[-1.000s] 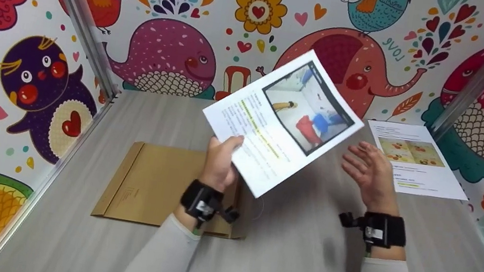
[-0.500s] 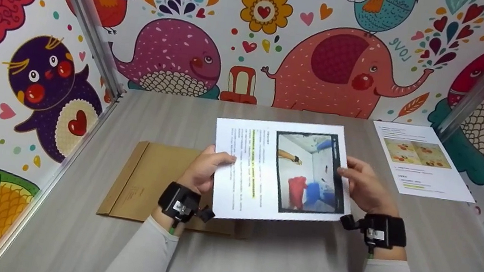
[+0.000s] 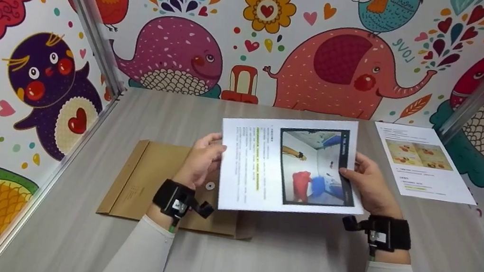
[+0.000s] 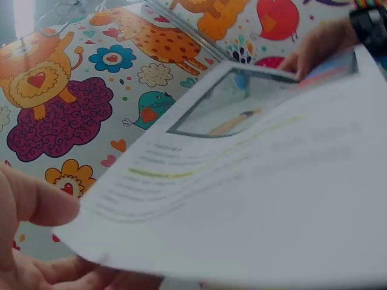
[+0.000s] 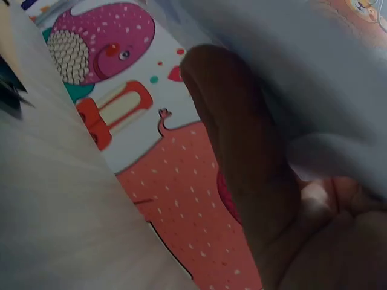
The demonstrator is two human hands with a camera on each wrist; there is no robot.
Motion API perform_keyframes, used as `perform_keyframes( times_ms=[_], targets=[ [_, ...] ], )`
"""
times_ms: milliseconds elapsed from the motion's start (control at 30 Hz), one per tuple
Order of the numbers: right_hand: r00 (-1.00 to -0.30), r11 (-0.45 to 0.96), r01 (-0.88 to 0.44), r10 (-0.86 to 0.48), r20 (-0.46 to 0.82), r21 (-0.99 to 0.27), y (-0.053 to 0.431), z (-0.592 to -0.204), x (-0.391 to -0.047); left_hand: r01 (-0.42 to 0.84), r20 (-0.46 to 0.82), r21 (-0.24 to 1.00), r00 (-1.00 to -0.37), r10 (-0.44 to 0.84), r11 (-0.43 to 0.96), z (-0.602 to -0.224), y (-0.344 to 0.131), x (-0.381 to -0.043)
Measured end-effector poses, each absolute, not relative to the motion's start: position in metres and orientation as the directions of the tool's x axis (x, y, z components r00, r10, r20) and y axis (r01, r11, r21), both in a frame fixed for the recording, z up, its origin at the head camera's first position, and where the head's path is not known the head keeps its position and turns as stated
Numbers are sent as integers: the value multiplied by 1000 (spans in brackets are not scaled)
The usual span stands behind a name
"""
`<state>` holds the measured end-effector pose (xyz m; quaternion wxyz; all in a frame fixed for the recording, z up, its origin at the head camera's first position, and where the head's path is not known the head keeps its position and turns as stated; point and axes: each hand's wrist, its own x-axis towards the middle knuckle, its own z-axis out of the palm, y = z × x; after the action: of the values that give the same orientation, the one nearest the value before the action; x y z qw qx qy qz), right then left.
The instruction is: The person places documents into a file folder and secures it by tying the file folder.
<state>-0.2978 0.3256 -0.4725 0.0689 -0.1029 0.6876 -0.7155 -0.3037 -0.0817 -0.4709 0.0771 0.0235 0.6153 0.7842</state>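
A white printed sheet (image 3: 247,165), with a framed photo and yellow-highlighted lines, is held sideways above the table in the head view. My right hand (image 3: 372,182) pinches its right edge, thumb on the printed face and fingers behind. My left hand (image 3: 202,159) is at the left edge. In the left wrist view, its thumb (image 4: 51,205) stands apart from the fingers below, with the sheet's corner (image 4: 75,235) between them. Beneath, a brown paper envelope (image 3: 153,185) lies on the table, partly covered by the sheet and left hand. Whether several sheets are stacked cannot be told.
Another printed sheet (image 3: 423,177) with a food-like picture lies at the table's back right. The grey table (image 3: 280,266) is enclosed by cartoon-printed walls (image 3: 254,51), with metal posts (image 3: 83,11) at the corners.
Earlier only my left hand gripped the tilted sheet; then both hands held it level. Now the left thumb has slid off the printed face to the edge, and the sheet has shifted slightly right.
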Motion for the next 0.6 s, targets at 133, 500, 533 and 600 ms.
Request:
perform_keyframes(
  times_ms=[133, 500, 533, 600],
  targets=[
    [-993, -35, 16, -118, -12, -999, 342, -469, -296, -30, -29, 997, -1000, -12, 77, -469, -76, -302],
    [-975, -244, 112, 159, -154, -963, 364, -470, -295, 121, -71, 497, -981, 179, 859, -508, -29, -281],
    [-973, -239, 116, 167, -158, -964, 364, -470, -295, 112, -96, 461, -980, 175, 880, -511, -27, -279],
    [-971, -227, 120, 174, -162, -966, 363, -469, -296, 97, -132, 394, -978, 161, 914, -517, -23, -276]
  ],
)
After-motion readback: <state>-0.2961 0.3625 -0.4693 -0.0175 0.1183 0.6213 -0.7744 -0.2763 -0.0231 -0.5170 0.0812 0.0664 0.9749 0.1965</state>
